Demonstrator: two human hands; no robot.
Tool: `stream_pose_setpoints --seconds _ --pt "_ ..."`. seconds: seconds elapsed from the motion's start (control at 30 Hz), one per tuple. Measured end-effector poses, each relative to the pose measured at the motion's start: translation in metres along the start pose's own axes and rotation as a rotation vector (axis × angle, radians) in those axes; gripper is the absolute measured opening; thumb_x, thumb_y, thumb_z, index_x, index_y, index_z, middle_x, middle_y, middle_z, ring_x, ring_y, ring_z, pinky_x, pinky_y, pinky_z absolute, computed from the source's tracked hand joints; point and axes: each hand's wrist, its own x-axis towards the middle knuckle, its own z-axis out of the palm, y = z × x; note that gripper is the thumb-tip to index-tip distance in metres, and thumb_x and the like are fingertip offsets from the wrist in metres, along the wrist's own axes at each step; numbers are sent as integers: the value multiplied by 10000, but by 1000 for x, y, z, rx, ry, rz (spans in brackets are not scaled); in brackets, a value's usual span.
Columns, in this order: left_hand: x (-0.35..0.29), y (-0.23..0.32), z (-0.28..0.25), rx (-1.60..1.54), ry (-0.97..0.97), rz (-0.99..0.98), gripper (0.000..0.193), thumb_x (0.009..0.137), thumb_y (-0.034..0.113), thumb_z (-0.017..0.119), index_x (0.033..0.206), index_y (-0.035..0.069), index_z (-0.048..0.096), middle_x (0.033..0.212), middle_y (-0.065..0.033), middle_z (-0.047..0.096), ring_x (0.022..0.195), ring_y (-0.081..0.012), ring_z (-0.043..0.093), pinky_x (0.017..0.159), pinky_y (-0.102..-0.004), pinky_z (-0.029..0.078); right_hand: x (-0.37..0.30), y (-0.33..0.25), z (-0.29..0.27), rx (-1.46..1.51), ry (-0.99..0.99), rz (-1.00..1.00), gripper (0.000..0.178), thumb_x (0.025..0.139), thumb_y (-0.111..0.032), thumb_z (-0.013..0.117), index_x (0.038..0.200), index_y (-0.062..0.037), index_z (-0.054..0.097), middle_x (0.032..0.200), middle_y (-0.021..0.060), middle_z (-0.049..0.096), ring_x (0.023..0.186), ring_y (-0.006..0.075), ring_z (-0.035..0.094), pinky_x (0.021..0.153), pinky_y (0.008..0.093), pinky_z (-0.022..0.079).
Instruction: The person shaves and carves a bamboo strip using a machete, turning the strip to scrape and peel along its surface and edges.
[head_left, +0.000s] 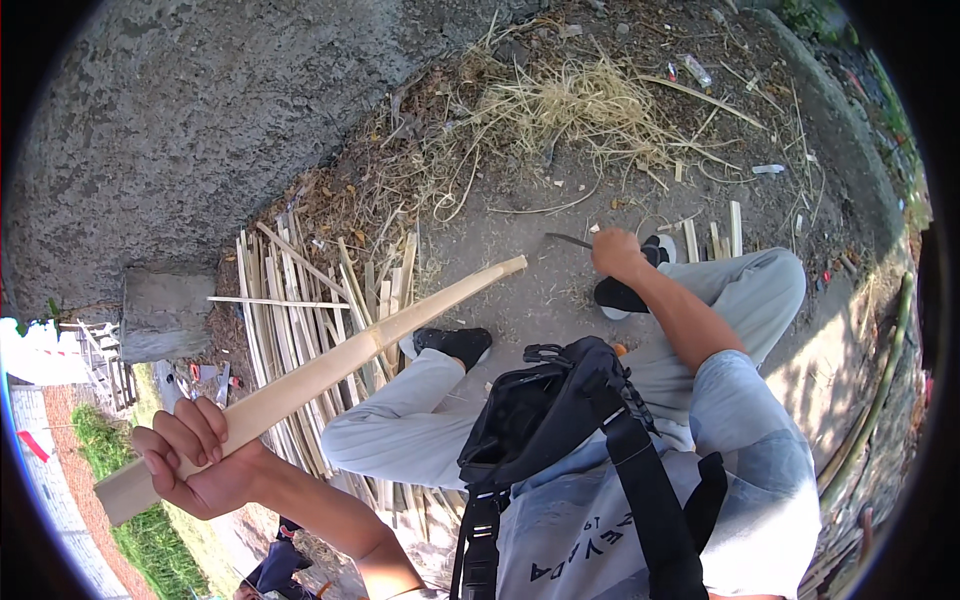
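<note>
My left hand (205,468) is closed round the wide lower end of a long, pale split bamboo strip (345,358). The strip slants up and to the right across my left leg, and its far tip ends in the air over the ground between my feet. In a fist over my right shoe, my right hand (617,254) grips a knife. Its thin dark blade (568,240) points left toward the strip's tip, with a gap between them. The knife's handle is hidden in my fingers.
Many split bamboo strips (285,335) lie beside my left leg. Curly shavings (580,105) are heaped ahead on the dirt. A rough concrete wall (200,130) rises at the left. Short bamboo pieces (735,228) lie beyond my right foot. A black bag (540,410) hangs at my front.
</note>
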Motion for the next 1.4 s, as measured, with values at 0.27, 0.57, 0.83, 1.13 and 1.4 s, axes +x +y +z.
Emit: stream_pose_setpoints --seconds 0.27,0.57,0.83,1.13,1.4 --pt "10 -3 -15 -130 -285 -6 289 856 186 521 653 163 316 431 28 333 341 -52 284 338 -197 226 44 23 -6 293 433 152 354 823 -330 607 780 18 657 792 231 655 777 337 669 666 432 527" --pt "48 -30 14 -192 -332 -124 271 859 194 499 664 157 316 454 18 301 366 -63 230 372 -218 177 -20 -46 -92 1014 -70 44 513 909 -436 466 755 40 582 515 89 525 417 196 535 384 364 406" --pt "77 -61 74 -206 -365 -237 270 837 191 484 639 148 307 475 17 275 407 -56 214 397 -210 176 -126 -140 -212 1084 -92 -519 464 960 -292 373 780 66 608 494 130 535 456 254 569 501 412 456" --pt "72 -67 107 -254 -466 -263 270 847 186 460 629 130 310 484 14 272 417 -63 225 394 -207 182 -130 -153 -202 910 175 -557 446 960 -250 375 726 52 604 480 173 493 435 303 515 513 414 424" --pt "71 -61 106 -243 -489 -271 256 858 165 443 631 113 339 487 6 272 417 -70 230 390 -213 191 -152 -161 -217 897 333 -649 488 964 -267 374 662 61 570 439 164 460 371 285 483 464 426 418"
